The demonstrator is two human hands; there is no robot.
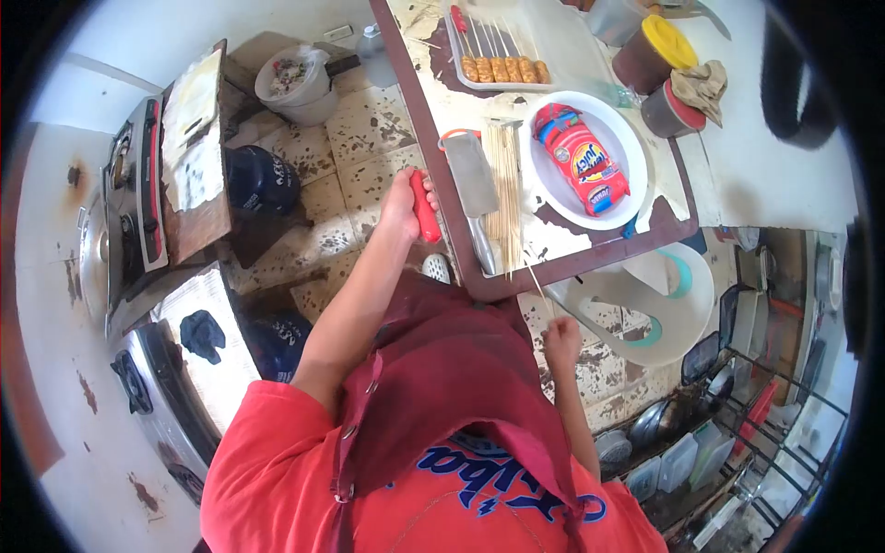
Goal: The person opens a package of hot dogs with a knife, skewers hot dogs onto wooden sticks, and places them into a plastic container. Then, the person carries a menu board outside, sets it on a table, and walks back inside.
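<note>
My left hand (pixel 404 205) is closed around a bright red hotdog (pixel 426 212) beside the table's left edge. Below the table's front edge, my right hand (pixel 561 342) grips a thin bamboo skewer (pixel 537 281), its tip pointing up and left. A bundle of bamboo skewers (pixel 503 198) lies on the table, with a cleaver (pixel 473 175) to its left. The white basin (pixel 637 175) holds a red hotdog package (pixel 587 161). In the clear tray (pixel 581 41) farther back, several browned skewered pieces (pixel 505 71) lie in a row, with one red hotdog (pixel 458 18) on a stick.
Jars with a yellow lid (pixel 670 41) and a red lid (pixel 682 112) stand at the table's back right. A stove (pixel 138 184) and a bucket (pixel 297 88) are at left. A white plastic stool (pixel 687 318) and a dish rack (pixel 765 424) are at right.
</note>
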